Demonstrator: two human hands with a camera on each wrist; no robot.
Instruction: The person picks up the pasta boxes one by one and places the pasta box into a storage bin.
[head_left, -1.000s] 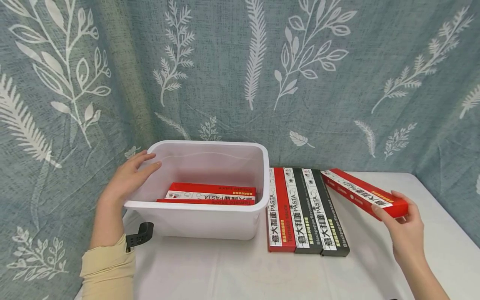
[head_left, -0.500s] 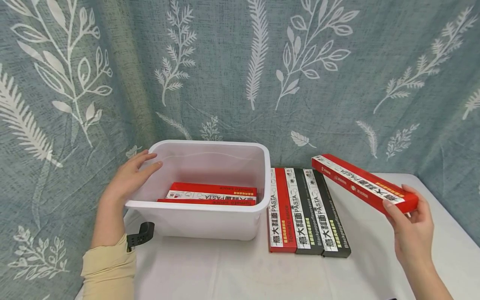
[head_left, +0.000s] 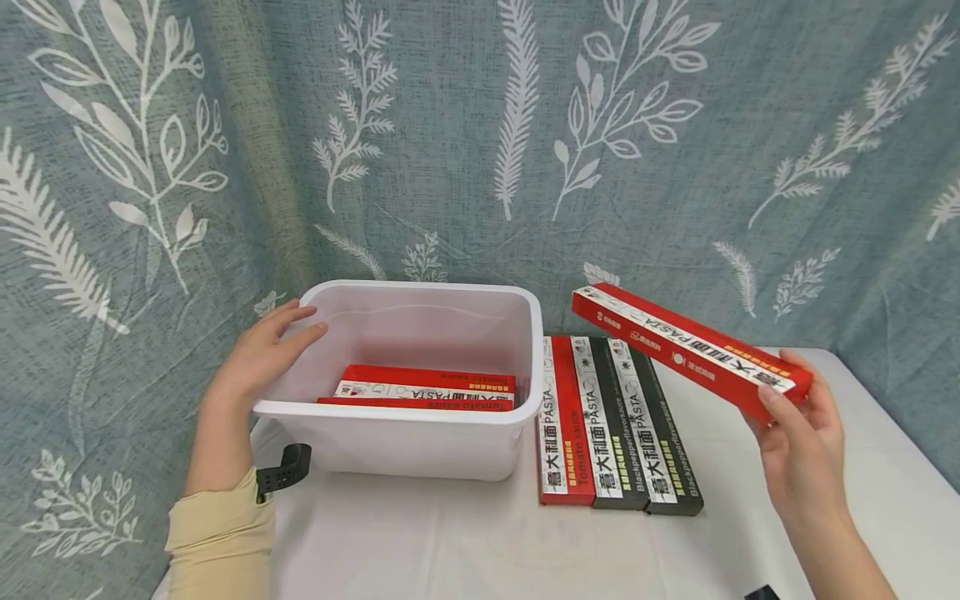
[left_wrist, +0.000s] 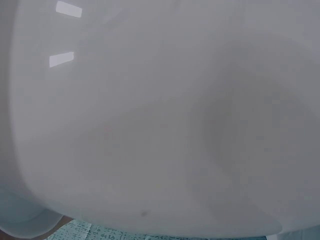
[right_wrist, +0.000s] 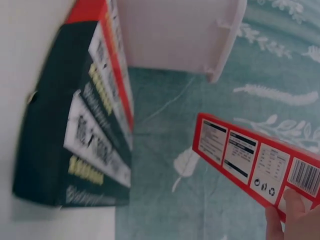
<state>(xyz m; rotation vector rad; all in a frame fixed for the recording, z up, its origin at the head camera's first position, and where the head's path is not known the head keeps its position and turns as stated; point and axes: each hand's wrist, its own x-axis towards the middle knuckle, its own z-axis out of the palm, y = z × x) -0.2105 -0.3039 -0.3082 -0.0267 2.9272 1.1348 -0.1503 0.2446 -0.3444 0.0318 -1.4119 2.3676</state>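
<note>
In the head view my right hand (head_left: 806,450) grips the near end of a red pasta box (head_left: 690,346), raised above the table and tilted with its far end higher. The right wrist view shows the underside of this red box (right_wrist: 245,155), with its barcode near my fingers. On the left, my left hand (head_left: 262,350) rests on the left rim of a white plastic bin (head_left: 405,442). Red tomato sauce pasta boxes (head_left: 427,379) lie inside that bin. Only the bin's pale wall (left_wrist: 150,125) fills the left wrist view, so the left fingers are hidden there.
Right of the bin, a red pasta box (head_left: 567,450) and two black pepper pasta boxes (head_left: 626,450), (head_left: 671,450) lie side by side on the white tablecloth (head_left: 480,542). A patterned blue-green curtain (head_left: 450,167) hangs behind.
My right hand has lifted the red pasta box off the table and moved it leftward, its far end now over the row of boxes. The left hand stays on the bin rim.
</note>
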